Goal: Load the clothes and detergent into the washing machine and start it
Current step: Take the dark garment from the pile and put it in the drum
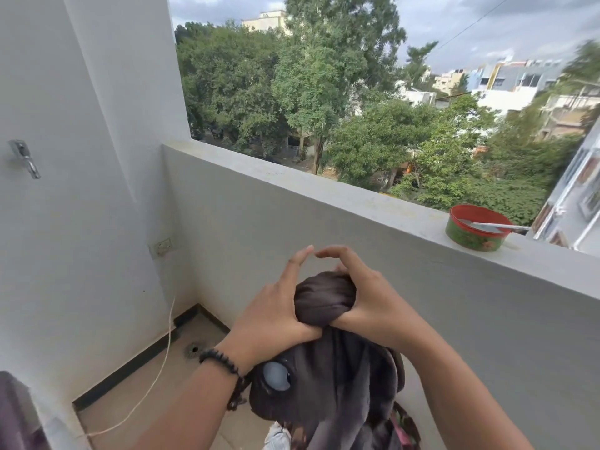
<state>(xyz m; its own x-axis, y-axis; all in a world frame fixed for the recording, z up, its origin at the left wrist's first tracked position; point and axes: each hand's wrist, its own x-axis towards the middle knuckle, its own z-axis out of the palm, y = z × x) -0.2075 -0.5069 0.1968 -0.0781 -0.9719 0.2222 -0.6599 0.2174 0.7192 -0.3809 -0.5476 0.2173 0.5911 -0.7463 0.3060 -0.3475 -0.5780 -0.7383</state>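
The fingers [302, 258] of both hands curl around the top knot of a dark bundle of clothes [324, 303], the index fingers lifted free and nearly meeting above it. The left hand [272, 313] clamps the knot from the left, the right hand [367, 303] from the right, thumbs pressed at its neck. Below the knot the bundle hangs straight down, long axis upright, with a pale round patch [276, 376] on its left side. Both hands are equally near. No washing machine shows, so which way the load must travel cannot be told. Left of the bundle lies open tiled floor [136, 394] with a drain [193, 349]; beyond it the parapet wall [324, 190] hems the far side, a red tin [475, 227] on its ledge.
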